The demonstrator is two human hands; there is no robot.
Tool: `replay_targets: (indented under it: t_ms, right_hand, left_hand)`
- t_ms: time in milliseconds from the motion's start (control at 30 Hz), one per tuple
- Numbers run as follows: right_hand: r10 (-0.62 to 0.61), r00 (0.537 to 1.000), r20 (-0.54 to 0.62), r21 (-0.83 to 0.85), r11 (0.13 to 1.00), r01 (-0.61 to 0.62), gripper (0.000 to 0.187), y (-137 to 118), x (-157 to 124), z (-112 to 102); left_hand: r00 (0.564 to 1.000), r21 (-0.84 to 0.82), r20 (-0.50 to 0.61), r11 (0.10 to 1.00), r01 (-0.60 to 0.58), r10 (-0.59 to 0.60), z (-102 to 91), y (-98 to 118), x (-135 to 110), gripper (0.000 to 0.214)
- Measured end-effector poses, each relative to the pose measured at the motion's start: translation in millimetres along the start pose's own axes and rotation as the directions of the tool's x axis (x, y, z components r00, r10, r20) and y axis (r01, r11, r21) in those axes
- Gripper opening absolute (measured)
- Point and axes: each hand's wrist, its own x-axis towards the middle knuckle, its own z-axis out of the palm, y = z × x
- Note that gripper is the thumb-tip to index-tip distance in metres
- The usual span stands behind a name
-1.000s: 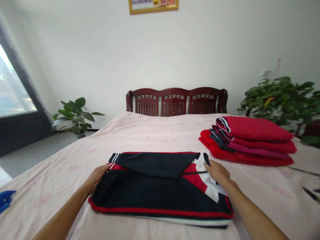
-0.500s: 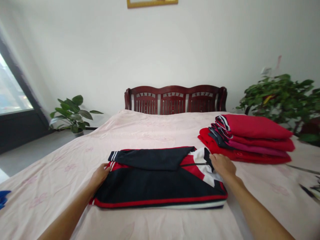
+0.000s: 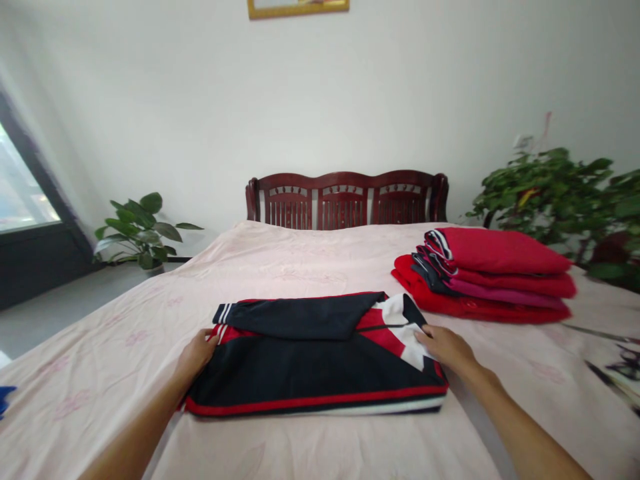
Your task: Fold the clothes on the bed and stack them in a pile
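Observation:
A folded jacket (image 3: 310, 360), dark navy with red and white panels and a red hem stripe, lies flat on the pink bed sheet (image 3: 310, 267) in front of me. My left hand (image 3: 196, 356) grips its left edge, thumb on top and fingers curled at the side. My right hand (image 3: 447, 347) holds the right edge by the white collar part, fingers curled around the fabric. A navy sleeve is folded across the top of the jacket.
A stack of folded red clothes (image 3: 495, 280) sits on the bed at the right rear. The dark wooden headboard (image 3: 345, 200) is behind, with a potted plant (image 3: 140, 230) on the floor at left and a leafy plant (image 3: 555, 193) at right. A blue item (image 3: 4, 400) lies at the left edge.
The jacket has slid a little away from me with both hands still on its edges. My right hand shifted from the collar top down to the right side.

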Motion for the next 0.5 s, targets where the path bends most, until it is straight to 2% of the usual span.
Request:
replay_targets:
  t_ms: [100, 300, 400, 500]
  right_hand:
    - [0.094, 0.993, 0.069, 0.014, 0.995, -0.095, 0.036, 1.5, -0.9, -3.7]
    - [0.152, 0.986, 0.072, -0.023, 0.988, -0.15, 0.032, -10.2, -0.3, -18.6]
    - [0.18, 0.981, 0.071, 0.023, 0.983, -0.182, 0.043, -15.4, 5.6, -25.6]
    - [0.201, 0.978, 0.055, 0.057, 0.977, -0.205, 0.064, -19.1, 17.1, -23.7]
  left_hand:
    - [1.0, 0.015, -0.006, 1.0, -0.003, 0.003, -0.9, 0.0, -1.8, 0.046]
    - [1.0, 0.043, -0.012, 0.999, 0.007, -0.006, 0.9, 1.1, -5.5, 0.047]
    - [1.0, 0.054, -0.007, 0.998, 0.016, -0.016, 1.8, 2.1, -6.5, 0.048]
    - [1.0, 0.059, -0.005, 0.998, 0.019, -0.019, 1.6, 3.1, -7.2, 0.047]
